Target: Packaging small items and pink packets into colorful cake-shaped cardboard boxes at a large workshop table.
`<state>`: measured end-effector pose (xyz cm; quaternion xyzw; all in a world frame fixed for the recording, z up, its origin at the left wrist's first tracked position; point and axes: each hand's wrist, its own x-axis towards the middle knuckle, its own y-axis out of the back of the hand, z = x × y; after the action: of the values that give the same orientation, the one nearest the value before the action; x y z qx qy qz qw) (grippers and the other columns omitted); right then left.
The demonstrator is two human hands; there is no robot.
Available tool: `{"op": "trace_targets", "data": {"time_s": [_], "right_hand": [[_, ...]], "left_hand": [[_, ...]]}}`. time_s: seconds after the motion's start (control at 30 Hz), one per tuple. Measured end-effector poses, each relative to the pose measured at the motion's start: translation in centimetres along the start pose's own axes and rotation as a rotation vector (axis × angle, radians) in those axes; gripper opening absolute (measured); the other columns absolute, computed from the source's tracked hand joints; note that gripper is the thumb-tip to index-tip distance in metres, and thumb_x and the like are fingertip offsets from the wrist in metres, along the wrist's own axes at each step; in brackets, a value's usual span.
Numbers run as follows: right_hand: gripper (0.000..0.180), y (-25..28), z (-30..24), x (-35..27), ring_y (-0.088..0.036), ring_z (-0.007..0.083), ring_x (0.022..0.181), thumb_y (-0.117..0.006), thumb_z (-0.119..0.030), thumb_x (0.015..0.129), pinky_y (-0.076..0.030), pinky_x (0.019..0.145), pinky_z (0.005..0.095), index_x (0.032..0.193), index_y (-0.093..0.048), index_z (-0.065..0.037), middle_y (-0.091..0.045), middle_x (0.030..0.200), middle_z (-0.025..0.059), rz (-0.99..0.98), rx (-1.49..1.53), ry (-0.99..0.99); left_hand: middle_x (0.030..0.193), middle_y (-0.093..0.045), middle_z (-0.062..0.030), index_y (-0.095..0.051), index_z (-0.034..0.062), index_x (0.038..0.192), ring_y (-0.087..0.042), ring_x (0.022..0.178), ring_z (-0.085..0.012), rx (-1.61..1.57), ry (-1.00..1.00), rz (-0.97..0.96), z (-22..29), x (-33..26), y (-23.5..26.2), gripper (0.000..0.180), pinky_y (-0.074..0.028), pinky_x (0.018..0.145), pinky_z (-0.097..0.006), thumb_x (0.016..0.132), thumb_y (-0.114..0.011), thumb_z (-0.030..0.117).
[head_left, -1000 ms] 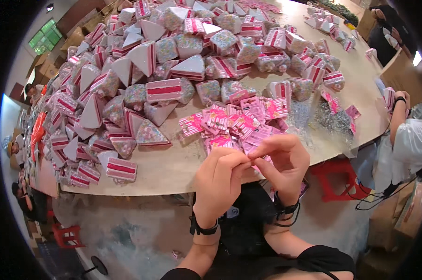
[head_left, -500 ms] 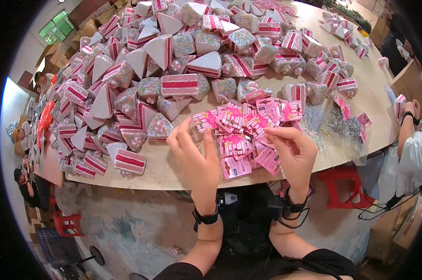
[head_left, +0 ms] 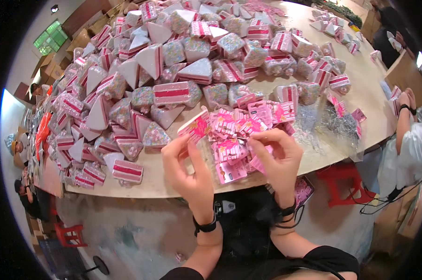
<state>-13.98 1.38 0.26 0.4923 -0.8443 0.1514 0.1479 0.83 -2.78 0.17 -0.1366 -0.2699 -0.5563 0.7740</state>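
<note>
My left hand [head_left: 190, 170] pinches a pink printed card tag [head_left: 195, 125] between thumb and fingertips, raised at the left side of a heap of similar pink card tags [head_left: 229, 150]. Over the right part of that heap, my right hand [head_left: 283, 156] is closed in a pinch. A thin dark sliver shows at its fingertips, too small to name. Beyond both hands rises a big pile of glittery cake-slice ornaments [head_left: 176, 92], pink and white with speckled backs. One slice [head_left: 127, 171] lies near the table edge, left of my left hand.
Silvery thin strands [head_left: 308, 122] and a clear plastic bag [head_left: 346, 140] lie right of the tags on the pale table [head_left: 187, 187]. A red stool [head_left: 344, 183] stands below the right edge. Another person's hands [head_left: 407, 102] are at the far right, beside cardboard.
My left hand has drawn the pink card tag up and slightly left, off the heap. My right hand has moved a little left and down, still pinched. The whole view has shifted slightly.
</note>
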Motion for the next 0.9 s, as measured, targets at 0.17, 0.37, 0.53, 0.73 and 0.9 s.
{"op": "trace_targets", "data": {"time_s": [0.17,0.37,0.53,0.73,0.9], "right_hand": [[0.013,-0.4,-0.2,-0.3,-0.061,0.0081,0.074,-0.073,-0.005,0.086,-0.048,0.066,0.0232,0.098,-0.071,-0.002,-0.07,0.09,0.0042,0.07,-0.072,-0.094],[0.015,0.9,-0.7,0.2,-0.061,0.0073,0.081,-0.071,-0.004,0.087,-0.048,0.07,0.0216,0.101,-0.068,0.001,-0.067,0.094,0.0051,-0.092,0.266,-0.202],[0.008,1.6,0.4,0.2,-0.059,0.0119,0.091,-0.066,-0.004,0.091,-0.047,0.081,0.0251,0.099,-0.066,0.0,-0.064,0.1,0.0072,-0.219,0.663,-0.27],[0.007,0.0,0.9,-0.3,-0.061,0.0167,0.094,-0.064,-0.008,0.094,-0.047,0.086,0.0305,0.097,-0.06,-0.004,-0.065,0.102,0.0093,-0.185,0.887,-0.343],[0.008,0.3,0.4,-0.6,-0.062,0.0148,0.092,-0.064,-0.01,0.095,-0.048,0.084,0.0286,0.1,-0.061,-0.005,-0.067,0.099,0.0072,-0.092,0.968,-0.318]], "left_hand": [[0.107,-0.058,-0.0123,-0.053,-0.0036,0.122,-0.059,0.093,-0.0172,-0.089,-0.012,0.011,1.4,-1.4,-1.4,0.029,-0.05,0.081,-0.028,0.094,-0.059,-0.001],[0.104,-0.059,-0.0132,-0.056,-0.0009,0.118,-0.059,0.093,-0.0229,-0.109,-0.049,-0.203,1.7,-1.6,-0.8,0.026,-0.048,0.079,-0.032,0.093,-0.053,-0.005],[0.1,-0.06,-0.0139,-0.062,0.0023,0.099,-0.059,0.092,-0.0284,0.023,-0.323,-0.366,2.2,-0.8,-0.3,0.029,-0.048,0.079,-0.036,0.075,-0.057,-0.012],[0.098,-0.062,-0.0132,-0.07,0.0024,0.099,-0.061,0.092,-0.0281,0.043,-0.367,-0.465,2.6,-0.7,0.2,0.037,-0.05,0.076,-0.034,0.068,-0.059,-0.013],[0.102,-0.064,-0.015,-0.072,0.0009,0.103,-0.063,0.094,-0.026,0.045,-0.291,-0.717,3.7,-0.5,1.0,0.037,-0.05,0.081,-0.034,0.071,-0.061,-0.016]]}}
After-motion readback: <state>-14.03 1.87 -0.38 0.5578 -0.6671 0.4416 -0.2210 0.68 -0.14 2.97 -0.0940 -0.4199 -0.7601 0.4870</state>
